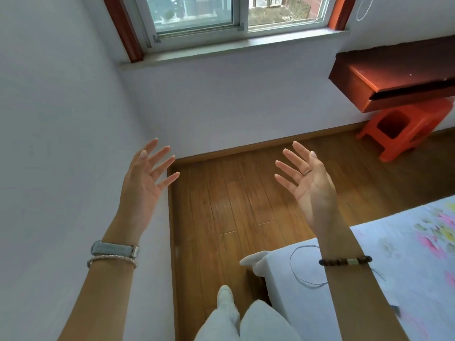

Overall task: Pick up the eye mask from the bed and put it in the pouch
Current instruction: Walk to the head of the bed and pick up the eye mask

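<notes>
Left hand point(145, 183): raised in front of the white wall, palm up, fingers spread wide, holding nothing.
Left wrist: a grey watch band point(114, 249) with a thin silver bangle point(110, 262) just below it.
Right hand point(307, 183): raised over the wooden floor point(221, 205), palm up, fingers splayed, empty; a ring point(306, 172) sits on one finger.
Right wrist: a dark beaded bracelet point(344, 261).
Bed point(418, 279): lower right, covered by a pale floral sheet; a thin dark cord point(299, 274) loops on it beside the right forearm.
Eye mask: not clearly visible; a small dark shape point(395, 310) at the forearm's edge on the bed may be part of it, too blurred to tell.
Pouch: cannot be made out.
Background: window point(221, 13), orange plastic stool point(403, 129) under a reddish-brown shelf point(394, 80).
Legs: pale trousers point(246, 321) and a light shoe point(224, 295) beside the bed.
</notes>
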The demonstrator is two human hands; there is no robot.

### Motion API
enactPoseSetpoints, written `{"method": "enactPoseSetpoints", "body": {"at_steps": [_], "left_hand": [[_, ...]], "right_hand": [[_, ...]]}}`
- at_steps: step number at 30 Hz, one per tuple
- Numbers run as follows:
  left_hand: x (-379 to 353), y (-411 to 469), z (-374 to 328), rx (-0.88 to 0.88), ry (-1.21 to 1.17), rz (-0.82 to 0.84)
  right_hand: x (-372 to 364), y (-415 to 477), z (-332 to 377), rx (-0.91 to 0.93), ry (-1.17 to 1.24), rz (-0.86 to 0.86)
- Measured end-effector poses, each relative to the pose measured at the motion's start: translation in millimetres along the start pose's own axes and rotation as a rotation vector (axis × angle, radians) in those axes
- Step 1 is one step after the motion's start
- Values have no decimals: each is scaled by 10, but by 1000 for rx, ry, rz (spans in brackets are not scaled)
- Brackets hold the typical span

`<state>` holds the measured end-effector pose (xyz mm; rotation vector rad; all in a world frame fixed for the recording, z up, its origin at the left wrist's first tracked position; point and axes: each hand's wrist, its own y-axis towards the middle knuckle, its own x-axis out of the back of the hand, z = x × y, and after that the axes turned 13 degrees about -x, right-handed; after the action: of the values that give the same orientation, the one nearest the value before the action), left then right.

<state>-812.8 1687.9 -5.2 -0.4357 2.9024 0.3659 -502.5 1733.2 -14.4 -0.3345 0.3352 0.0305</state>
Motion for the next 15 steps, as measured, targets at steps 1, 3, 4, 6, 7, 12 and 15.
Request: {"method": "enactPoseSetpoints", "body": {"at_steps": [1,3,4,6,7,12,15], "left_hand": [[-7,152,55,11,-5,18],[-58,401,170,43,-26,47],[-97,515,236,60,-42,53],[-196,748,385,94,-71,67],[-257,875,459,112,-77,83],[-643,1642,831,158,-64,184],[-980,2210,1034,176,-55,224]], "right_hand": [[-36,109,27,-3,5,-10],[-83,300,87,-22,30,-22],[-90,395,123,-27,44,-31],[-72,604,200,-20,66,-52],[-53,713,244,-16,76,-61],[142,1362,444,7,110,-138],[322,1827,574,33,163,-180]]}}
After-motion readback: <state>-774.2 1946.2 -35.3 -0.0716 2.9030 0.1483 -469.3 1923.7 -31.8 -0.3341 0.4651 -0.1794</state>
